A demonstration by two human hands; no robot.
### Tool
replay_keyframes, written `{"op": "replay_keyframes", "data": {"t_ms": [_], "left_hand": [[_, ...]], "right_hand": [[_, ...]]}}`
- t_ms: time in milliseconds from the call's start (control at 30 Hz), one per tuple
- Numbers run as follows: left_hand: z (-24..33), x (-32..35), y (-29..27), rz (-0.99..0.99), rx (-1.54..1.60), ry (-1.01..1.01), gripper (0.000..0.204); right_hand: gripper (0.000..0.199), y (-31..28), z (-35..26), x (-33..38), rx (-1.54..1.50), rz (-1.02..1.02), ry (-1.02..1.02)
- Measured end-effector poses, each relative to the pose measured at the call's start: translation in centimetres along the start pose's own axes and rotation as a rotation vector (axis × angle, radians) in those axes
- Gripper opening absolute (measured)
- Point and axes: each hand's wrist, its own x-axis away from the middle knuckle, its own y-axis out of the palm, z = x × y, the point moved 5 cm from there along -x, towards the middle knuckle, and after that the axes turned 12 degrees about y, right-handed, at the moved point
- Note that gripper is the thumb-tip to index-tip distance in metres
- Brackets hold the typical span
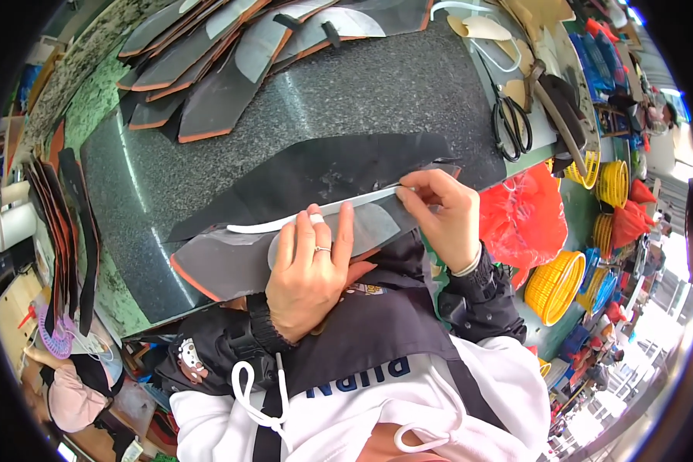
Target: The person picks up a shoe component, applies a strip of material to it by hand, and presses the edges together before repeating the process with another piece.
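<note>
My left hand (312, 269) lies flat, fingers spread, on a dark shoe-upper piece with an orange edge (223, 266) at the near edge of the granite slab. My right hand (443, 215) pinches the end of a thin white strip (300, 219) that runs along the piece's upper edge. A grey translucent patch (377, 227) lies on the piece between the two hands. A large black curved sheet (316, 173) lies just beyond them.
Granite work slab (377, 92). Several similar dark pieces fan out at the far left (208, 69) and stack at the left edge (69, 231). Black scissors (510, 119), red plastic bag (523, 215), yellow coiled cords (554, 285) stand to the right. Another person sits at the lower left (69, 393).
</note>
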Motion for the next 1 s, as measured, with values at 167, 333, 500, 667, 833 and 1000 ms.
{"op": "replay_keyframes", "data": {"t_ms": [167, 333, 500, 667, 833, 1000], "left_hand": [[0.9, -0.7, 0.5, -0.039, -0.076, -0.012, 0.053], [-0.3, -0.2, -0.3, -0.076, -0.064, 0.009, 0.058], [-2.8, -3.2, -1.8, -0.118, 0.329, -0.024, 0.069], [-5.7, -7.5, -0.1, 0.141, 0.218, -0.158, 0.058], [-6.1, -6.3, 0.9, -0.075, 0.864, -0.389, 0.035], [-2.1, -5.0, 1.3, 0.029, 0.686, -0.164, 0.021]], "right_hand": [[0.019, -0.2, 0.0, -1.2, 0.124, 0.018, 0.002], [0.026, -1.6, -1.7, -3.9, 0.450, -0.113, 0.058], [0.030, -1.1, 0.6, -3.2, 0.359, -0.212, 0.017], [0.043, -1.5, 2.1, 1.1, 0.166, -0.127, -0.280], [0.052, 0.4, 1.3, 3.3, 0.425, -0.081, -0.404], [0.053, 0.4, 0.5, 3.1, 0.547, -0.065, -0.355]]}}
